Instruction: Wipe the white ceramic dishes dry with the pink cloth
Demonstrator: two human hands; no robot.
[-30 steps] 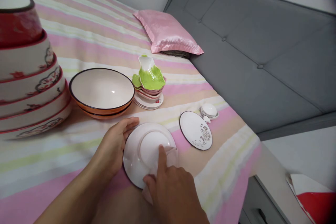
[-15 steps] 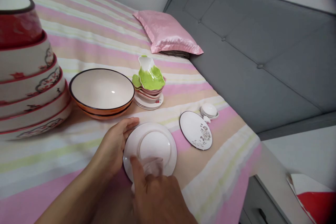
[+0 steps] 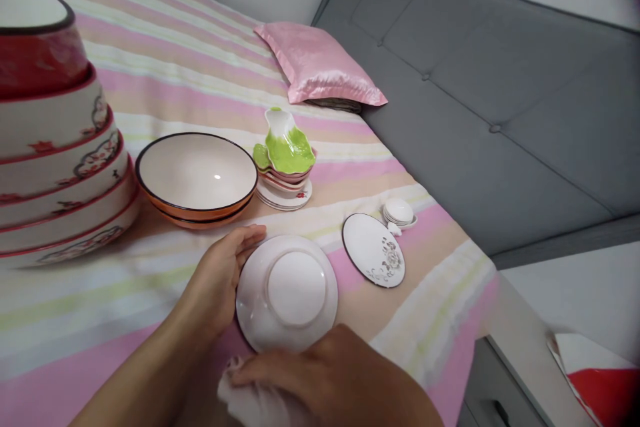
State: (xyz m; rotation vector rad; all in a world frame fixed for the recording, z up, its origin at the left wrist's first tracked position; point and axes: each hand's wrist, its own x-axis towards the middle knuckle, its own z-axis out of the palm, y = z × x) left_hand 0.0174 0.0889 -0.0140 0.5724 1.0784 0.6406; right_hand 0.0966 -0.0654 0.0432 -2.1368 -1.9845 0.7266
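Note:
A white plate (image 3: 287, 292) lies upside down on the striped bed cover (image 3: 165, 80), its base ring facing up. My left hand (image 3: 216, 278) curls around the plate's left rim and steadies it. My right hand (image 3: 325, 373) sits just below the plate's near edge, fingers closed on a crumpled white wipe (image 3: 250, 403) that pokes out to the left.
A stack of red-patterned bowls (image 3: 55, 160) stands at left. Two orange bowls (image 3: 196, 179) and a green leaf dish on small plates (image 3: 285, 160) sit behind. A flowered oval plate (image 3: 374, 250) and small white spoons (image 3: 399, 212) lie right, near the grey headboard (image 3: 500, 93). A pink pillow (image 3: 317, 63) lies beyond.
My right hand, which was rubbing the wipe over the plate's base, has slid down and left off the plate to its near edge. The left hand and plate stay put.

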